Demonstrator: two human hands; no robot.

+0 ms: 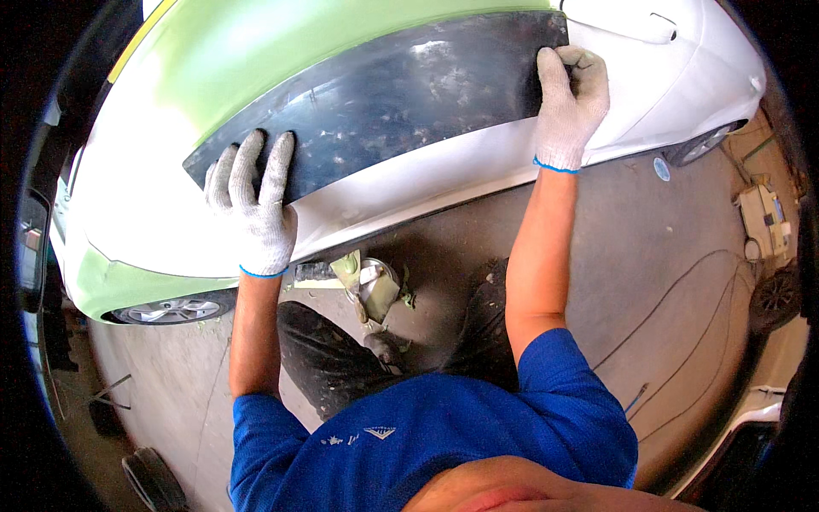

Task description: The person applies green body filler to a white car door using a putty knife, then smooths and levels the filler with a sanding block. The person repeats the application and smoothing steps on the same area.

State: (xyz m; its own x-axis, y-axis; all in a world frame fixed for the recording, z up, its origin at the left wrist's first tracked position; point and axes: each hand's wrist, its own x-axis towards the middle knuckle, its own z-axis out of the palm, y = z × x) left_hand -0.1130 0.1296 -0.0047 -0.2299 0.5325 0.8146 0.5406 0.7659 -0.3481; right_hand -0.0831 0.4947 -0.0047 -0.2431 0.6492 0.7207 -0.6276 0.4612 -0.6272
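Note:
A long dark grey, scuffed sheet [401, 94] lies along the side of a white car [674, 102] with pale green patches [230, 51]. My left hand [252, 205], in a white knit glove with a blue cuff, rests on the sheet's left part, fingers spread over its surface. My right hand [570, 107], in a matching glove, is curled at the sheet's right end, thumb and fingers gripping near its edge. The sheet's underside is hidden.
Below the car's side are paper scraps [375, 299] beside my legs. A car wheel [171, 309] is at left. At right are a wheeled machine [759, 222], cables [674, 341] and a loose wheel [776, 303]. Another tire [153, 482] lies at lower left.

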